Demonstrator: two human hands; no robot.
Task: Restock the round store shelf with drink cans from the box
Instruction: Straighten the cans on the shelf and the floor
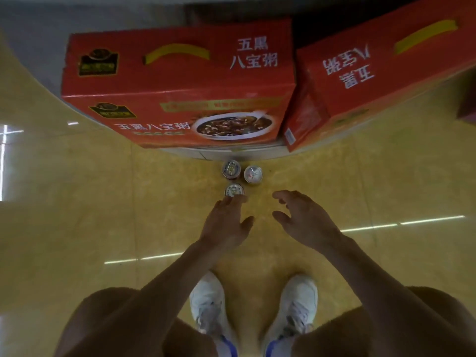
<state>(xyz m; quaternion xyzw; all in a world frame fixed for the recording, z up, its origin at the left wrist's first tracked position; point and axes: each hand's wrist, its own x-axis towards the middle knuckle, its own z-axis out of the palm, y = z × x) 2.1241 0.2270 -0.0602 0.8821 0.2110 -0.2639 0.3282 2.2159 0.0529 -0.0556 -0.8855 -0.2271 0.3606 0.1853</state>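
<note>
Three cans stand upright on the yellow floor just in front of the round shelf's white base edge (231,153): one at the back left (231,169), one at the back right (253,173), one nearest me (234,190). My left hand (228,222) reaches down with fingers extended, its fingertips at the near side of the nearest can. My right hand (304,217) hovers to the right of the cans, fingers spread and loosely curved, holding nothing. Two red cartons sit on the shelf, one ahead (180,83) and one to the right (381,68).
The glossy yellow tiled floor (103,202) spreads around me. My white shoes (208,302) stand directly below my hands. A dark red object (467,104) shows at the right edge.
</note>
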